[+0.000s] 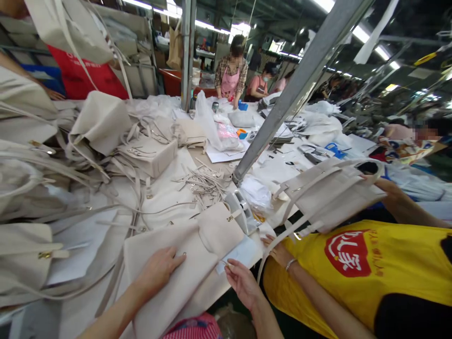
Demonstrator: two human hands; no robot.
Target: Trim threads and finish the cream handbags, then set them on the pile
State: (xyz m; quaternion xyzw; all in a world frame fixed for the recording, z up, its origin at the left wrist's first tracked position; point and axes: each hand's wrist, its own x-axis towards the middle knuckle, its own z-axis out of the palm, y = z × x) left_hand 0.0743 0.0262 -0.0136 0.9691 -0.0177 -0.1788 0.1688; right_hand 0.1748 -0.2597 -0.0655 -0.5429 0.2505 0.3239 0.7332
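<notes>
A beige bag [183,235] lies flat in front of me, its flap folded back toward a small grey machine. My left hand [160,266] rests on the bag, fingers apart, with the index fingertip beside a small metal stud. Just right of the bag, my right hand [242,280] pinches something small and thin, too small to name. Beneath its fingertips is a pale blue sheet [243,254] at the table's edge.
Beige bags [148,153] and long straps are heaped at the left. Loose short straps [208,183] lie beyond my bag. A slanted metal post [282,108] rises near the grey machine [242,212]. A person in a yellow apron [318,263] handles another bag [328,193] at the right.
</notes>
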